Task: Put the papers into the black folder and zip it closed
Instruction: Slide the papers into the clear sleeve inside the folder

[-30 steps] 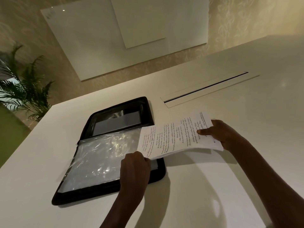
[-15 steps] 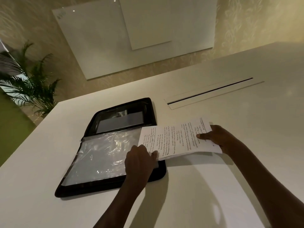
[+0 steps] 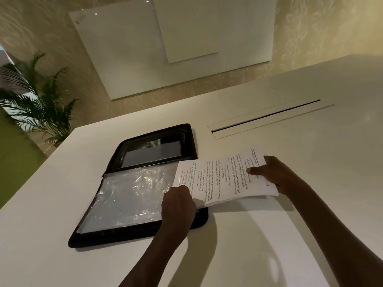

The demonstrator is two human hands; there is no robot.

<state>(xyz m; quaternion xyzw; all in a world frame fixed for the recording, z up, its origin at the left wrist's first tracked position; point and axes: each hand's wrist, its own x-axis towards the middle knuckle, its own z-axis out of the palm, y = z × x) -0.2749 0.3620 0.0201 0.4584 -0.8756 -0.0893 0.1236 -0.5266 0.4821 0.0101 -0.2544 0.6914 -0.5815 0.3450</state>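
The black folder (image 3: 132, 237) lies open on the white table (image 3: 269, 235), its far half showing a dark pocket and its near half covered by a clear plastic sleeve (image 3: 132, 195). A thin stack of printed papers (image 3: 219, 175) hangs over the folder's right edge, its left end at the sleeve's open side. My right hand (image 3: 273, 175) grips the papers' right end, thumb on top. My left hand (image 3: 178, 206) rests fingers-down at the sleeve's right edge, against the papers' near left corner; whether it pinches the sleeve or the papers is hidden.
A long cable slot (image 3: 267, 119) is cut into the table behind the papers. A potted palm (image 3: 39, 106) stands past the table's left edge. White boards (image 3: 165, 42) hang on the patterned wall beyond.
The papers have slid slightly left toward the sleeve. My left hand has shifted up along the sleeve's right edge to meet the papers' corner.
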